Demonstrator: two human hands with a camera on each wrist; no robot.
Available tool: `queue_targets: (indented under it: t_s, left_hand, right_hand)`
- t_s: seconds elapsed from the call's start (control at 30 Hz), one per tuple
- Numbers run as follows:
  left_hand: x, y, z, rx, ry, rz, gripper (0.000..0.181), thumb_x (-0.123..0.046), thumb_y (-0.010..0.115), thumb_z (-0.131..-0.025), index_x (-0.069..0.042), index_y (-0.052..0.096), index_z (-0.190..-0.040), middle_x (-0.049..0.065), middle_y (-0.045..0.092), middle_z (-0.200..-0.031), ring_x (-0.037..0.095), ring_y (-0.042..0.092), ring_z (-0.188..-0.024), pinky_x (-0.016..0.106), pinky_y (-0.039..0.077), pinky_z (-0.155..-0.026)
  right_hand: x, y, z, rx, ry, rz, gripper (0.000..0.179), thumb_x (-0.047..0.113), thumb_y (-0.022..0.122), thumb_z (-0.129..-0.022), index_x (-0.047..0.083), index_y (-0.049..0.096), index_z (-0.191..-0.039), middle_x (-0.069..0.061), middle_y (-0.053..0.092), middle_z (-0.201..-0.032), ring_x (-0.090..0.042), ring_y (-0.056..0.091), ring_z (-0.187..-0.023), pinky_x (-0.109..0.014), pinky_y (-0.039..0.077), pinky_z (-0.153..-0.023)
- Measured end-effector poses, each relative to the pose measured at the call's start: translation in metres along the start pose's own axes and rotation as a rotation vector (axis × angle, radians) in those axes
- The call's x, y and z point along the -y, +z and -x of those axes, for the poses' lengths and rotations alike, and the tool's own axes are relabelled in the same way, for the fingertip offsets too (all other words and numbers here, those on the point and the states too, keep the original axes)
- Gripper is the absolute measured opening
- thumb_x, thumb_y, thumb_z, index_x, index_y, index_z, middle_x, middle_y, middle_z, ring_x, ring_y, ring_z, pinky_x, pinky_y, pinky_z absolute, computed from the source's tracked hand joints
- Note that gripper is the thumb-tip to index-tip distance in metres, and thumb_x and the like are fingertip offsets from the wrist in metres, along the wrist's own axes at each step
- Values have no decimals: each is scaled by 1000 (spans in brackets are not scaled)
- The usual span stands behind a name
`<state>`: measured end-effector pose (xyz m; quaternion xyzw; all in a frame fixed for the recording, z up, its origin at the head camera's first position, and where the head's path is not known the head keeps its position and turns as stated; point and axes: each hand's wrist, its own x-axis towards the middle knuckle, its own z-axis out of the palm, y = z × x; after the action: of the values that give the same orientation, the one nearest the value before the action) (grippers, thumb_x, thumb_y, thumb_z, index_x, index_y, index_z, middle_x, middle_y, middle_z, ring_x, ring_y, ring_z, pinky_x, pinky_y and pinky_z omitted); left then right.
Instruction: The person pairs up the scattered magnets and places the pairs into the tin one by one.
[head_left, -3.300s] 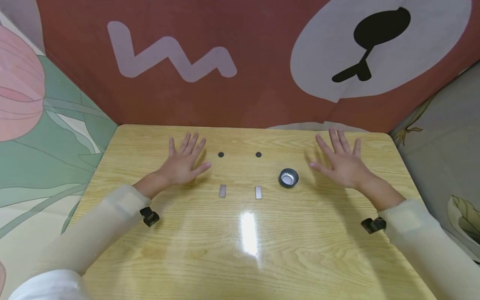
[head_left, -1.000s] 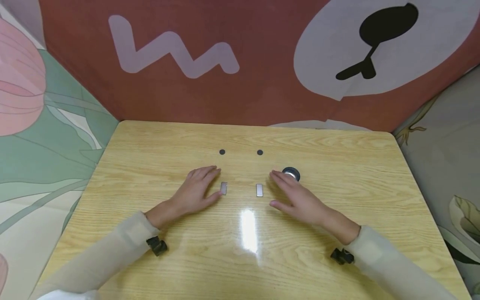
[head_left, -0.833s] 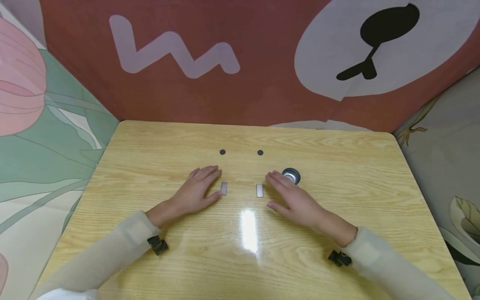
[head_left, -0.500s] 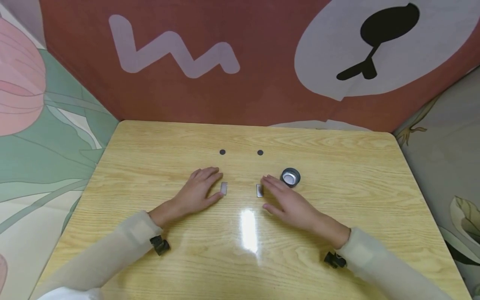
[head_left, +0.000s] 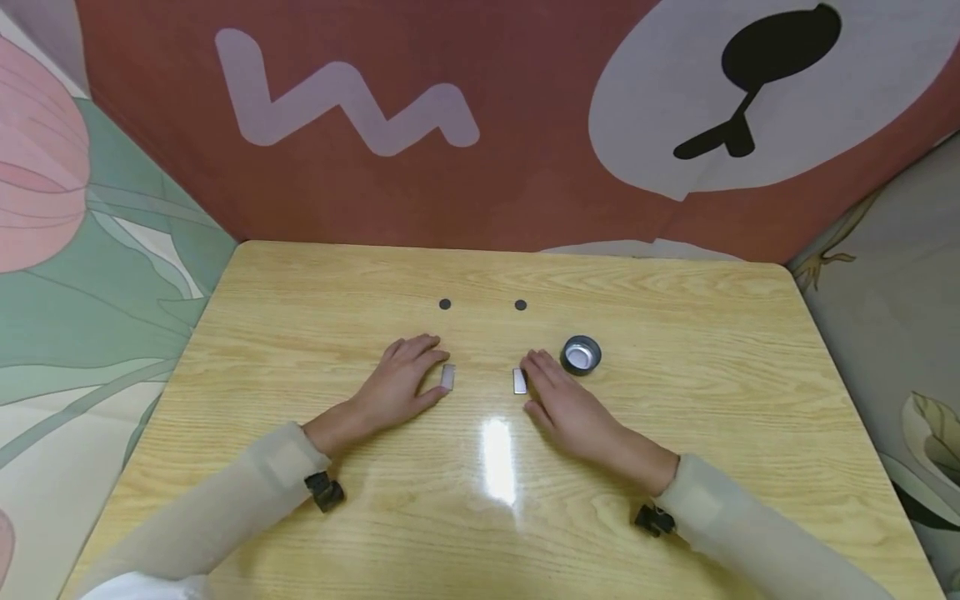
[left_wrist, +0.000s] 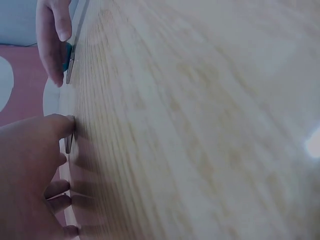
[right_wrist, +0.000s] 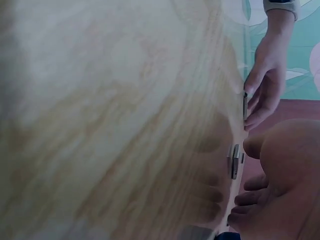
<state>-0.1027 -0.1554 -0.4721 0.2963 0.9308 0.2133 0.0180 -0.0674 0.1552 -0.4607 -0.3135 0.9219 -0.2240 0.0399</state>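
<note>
Two small silver rectangular plates lie on the wooden table in the head view. At the left plate (head_left: 447, 377), my left hand (head_left: 401, 379) has its thumb right at the near end and its index fingertip just beyond the far end. Its other fingers are spread and loosely bent. My right hand (head_left: 572, 410) hovers beside the right plate (head_left: 519, 381), fingertips at its right edge and thumb apart from the fingers, nothing gripped. In the left wrist view, the thumb (left_wrist: 62, 125) meets the plate (left_wrist: 69, 142). The right wrist view shows the right plate (right_wrist: 235, 161) near the right thumb (right_wrist: 253, 146).
A round dark-rimmed metal cup (head_left: 581, 356) stands just right of my right fingers. Two small black discs (head_left: 446, 304) lie farther back in a row. The table (head_left: 420, 533) ends at a red wall (head_left: 525, 200), with patterned cloth walls on both sides.
From wide-spread positions, both hands have come inward to the plates. Lately my right hand has shifted left, uncovering the cup, and my left index finger has closed toward the left plate.
</note>
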Motion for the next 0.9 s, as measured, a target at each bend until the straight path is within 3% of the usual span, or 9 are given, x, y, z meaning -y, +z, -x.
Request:
queue_targets:
  t_s: [0.33, 0.9]
  left_hand:
    - [2, 0, -2, -6, 5, 42, 35, -31, 77, -93, -11, 66, -119, 20, 51, -147, 35, 42, -140, 62, 26, -115]
    - [4, -3, -3, -3, 16, 31, 32, -31, 78, -91, -13, 66, -115, 19, 51, -146, 34, 43, -139, 59, 28, -113]
  right_hand:
    - [-6, 7, -7, -17, 30, -10, 50, 15, 64, -101, -10, 46, -141, -33, 39, -152, -45, 34, -145, -55, 30, -117]
    - [-4, 5, -14, -61, 72, 52, 38, 20, 72, -96, -2, 57, -123, -27, 51, -146, -40, 45, -140, -52, 40, -112]
